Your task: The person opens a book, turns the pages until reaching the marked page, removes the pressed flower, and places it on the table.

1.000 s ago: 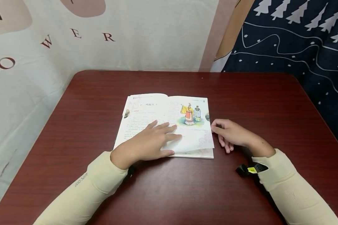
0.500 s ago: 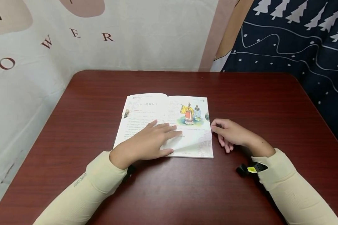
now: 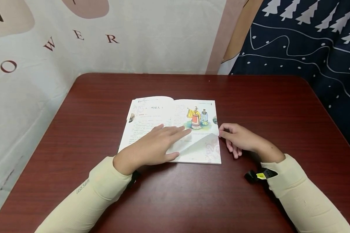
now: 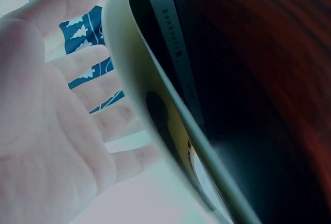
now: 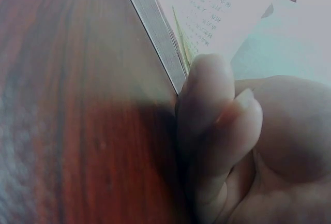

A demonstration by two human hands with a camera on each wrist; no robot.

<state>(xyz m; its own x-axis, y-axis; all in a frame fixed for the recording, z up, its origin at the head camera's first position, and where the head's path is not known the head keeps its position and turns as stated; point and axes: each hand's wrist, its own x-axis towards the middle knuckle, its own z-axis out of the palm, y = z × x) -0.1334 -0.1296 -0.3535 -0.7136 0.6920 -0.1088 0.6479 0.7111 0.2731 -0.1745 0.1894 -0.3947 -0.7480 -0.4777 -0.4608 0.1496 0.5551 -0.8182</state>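
Note:
An open printed book point(image 3: 151, 113) lies on the dark red table. Its right-hand page point(image 3: 198, 103) carries a drawing of two robed figures. Across the left page and the centre fold, my left hand point(image 3: 153, 147) rests flat with spread fingers. In the left wrist view its palm point(image 4: 51, 120) shows beside the book's curved page edges point(image 4: 170, 100). My right hand point(image 3: 240, 137) is at the book's right edge, thumb and forefinger pinching the edge of the page, whose lower corner is bent up. The right wrist view shows curled fingers point(image 5: 222, 100) against the page stack point(image 5: 160, 38).
The table point(image 3: 250, 100) surrounds the book on all sides. A pale lettered cloth point(image 3: 163, 42) hangs behind it, and a dark tree-patterned curtain point(image 3: 297, 42) hangs at the right. A black wrist device point(image 3: 258, 175) sits under the right cuff.
The right page's lower corner has bent back further, and more of the sheet beneath shows. My left fingers have shifted slightly; the right hand has hardly moved.

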